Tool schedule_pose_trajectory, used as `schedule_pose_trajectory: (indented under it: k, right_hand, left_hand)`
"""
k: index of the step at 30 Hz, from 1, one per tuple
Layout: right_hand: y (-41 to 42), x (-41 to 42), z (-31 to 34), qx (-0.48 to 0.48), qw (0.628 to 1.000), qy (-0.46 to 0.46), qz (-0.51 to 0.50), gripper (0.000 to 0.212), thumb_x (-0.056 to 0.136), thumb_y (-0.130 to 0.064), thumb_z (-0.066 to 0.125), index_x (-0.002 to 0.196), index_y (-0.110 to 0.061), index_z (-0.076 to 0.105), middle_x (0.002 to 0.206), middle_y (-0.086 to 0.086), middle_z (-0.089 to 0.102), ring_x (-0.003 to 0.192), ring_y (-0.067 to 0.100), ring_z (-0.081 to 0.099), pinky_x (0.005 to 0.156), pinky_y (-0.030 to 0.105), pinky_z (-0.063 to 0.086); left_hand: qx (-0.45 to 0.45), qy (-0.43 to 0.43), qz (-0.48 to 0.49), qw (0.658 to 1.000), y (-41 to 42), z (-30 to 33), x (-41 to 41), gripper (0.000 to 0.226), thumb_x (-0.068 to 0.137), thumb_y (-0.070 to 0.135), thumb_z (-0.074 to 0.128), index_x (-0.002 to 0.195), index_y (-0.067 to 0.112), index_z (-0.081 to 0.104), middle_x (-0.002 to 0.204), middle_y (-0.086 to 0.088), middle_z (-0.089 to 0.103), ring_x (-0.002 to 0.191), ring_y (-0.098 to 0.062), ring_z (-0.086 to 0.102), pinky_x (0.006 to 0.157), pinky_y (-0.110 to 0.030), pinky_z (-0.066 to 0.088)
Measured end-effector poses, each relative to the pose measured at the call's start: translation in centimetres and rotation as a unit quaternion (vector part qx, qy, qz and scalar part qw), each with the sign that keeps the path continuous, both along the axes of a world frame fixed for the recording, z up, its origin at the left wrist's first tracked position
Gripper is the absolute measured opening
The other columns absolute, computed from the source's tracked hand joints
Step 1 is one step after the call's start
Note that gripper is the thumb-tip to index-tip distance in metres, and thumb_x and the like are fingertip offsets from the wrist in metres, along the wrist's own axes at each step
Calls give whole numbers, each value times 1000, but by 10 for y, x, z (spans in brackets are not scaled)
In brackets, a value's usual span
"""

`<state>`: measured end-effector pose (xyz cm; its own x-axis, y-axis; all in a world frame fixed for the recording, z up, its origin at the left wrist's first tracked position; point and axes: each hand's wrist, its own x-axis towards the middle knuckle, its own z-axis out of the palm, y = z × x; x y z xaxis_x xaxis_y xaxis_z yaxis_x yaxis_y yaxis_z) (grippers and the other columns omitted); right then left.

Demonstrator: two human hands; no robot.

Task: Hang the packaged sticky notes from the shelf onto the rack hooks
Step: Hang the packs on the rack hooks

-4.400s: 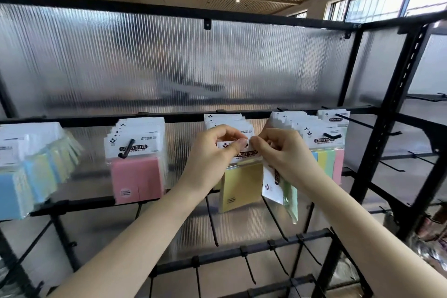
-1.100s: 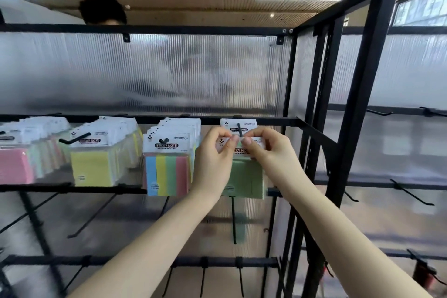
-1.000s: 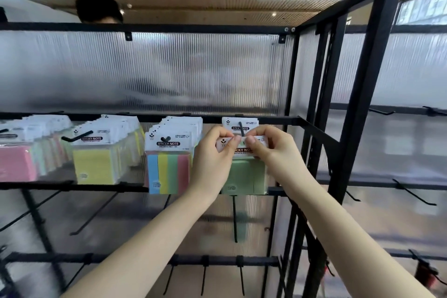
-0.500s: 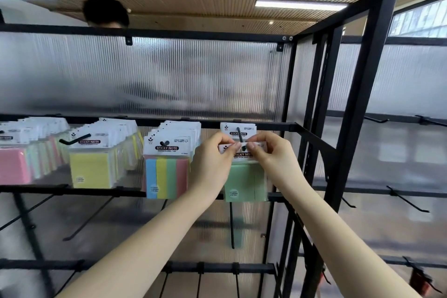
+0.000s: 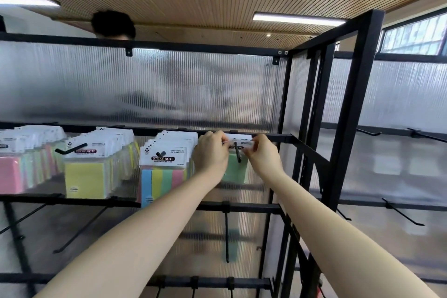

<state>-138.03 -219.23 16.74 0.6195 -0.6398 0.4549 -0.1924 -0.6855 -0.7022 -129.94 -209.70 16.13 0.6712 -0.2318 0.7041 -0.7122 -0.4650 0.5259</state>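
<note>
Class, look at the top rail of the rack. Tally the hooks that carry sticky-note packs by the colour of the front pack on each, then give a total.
Pink front pack: 1
Yellow front pack: 1
Striped multicolour front pack: 1
Green front pack, header pinched by the left hand and right hand: 1
Total: 4 loaded hooks

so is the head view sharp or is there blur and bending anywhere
Head view: wide-angle bending bows the black rack frame at the right; both hands, left hand and right hand, and the green pack are slightly motion-soft; ceiling lights glare; the ribbed panel smears what's behind.
</note>
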Motion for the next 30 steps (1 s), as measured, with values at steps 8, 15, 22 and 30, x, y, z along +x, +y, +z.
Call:
schedule_pose_trajectory:
  k: [8, 15, 22, 30]
  right_hand:
    - [-1, 17, -3, 104, 993, -49, -12, 19, 93, -13, 58, 102, -7, 42, 94, 9, 56, 85, 26, 54, 74, 41, 47]
    - [2, 7, -17, 117, 990, -62, -37, 15, 93, -8, 51, 95, -11, 37, 95, 6, 52, 76, 19, 51, 55, 28, 35]
    - [15, -19, -57, 157, 979, 133, 7, 17, 96, -13, 44, 100, 0, 54, 98, 19, 63, 86, 31, 63, 74, 40, 55]
    - [68, -45, -82, 109, 970, 212, 52, 15, 96, -19, 47, 91, -8, 56, 80, 8, 62, 56, 13, 55, 44, 18, 40]
  left_hand:
    - [-14, 21, 0, 1000, -5, -11, 8, 14, 88, 5, 54, 94, 17, 53, 96, -1, 57, 82, -21, 51, 57, -30, 30]
    - [-22, 82, 15, 996, 0, -27, -9, 17, 91, 1, 49, 107, 4, 46, 109, -13, 51, 86, -25, 47, 66, -25, 27]
    - [39, 109, -36, 993, 16, -69, -37, 29, 93, 5, 47, 121, 10, 47, 121, -5, 48, 94, -15, 50, 67, -19, 36]
    - [113, 105, -80, 985, 65, -82, -64, 24, 93, 9, 44, 108, 20, 60, 115, 4, 61, 102, -17, 57, 77, -27, 45]
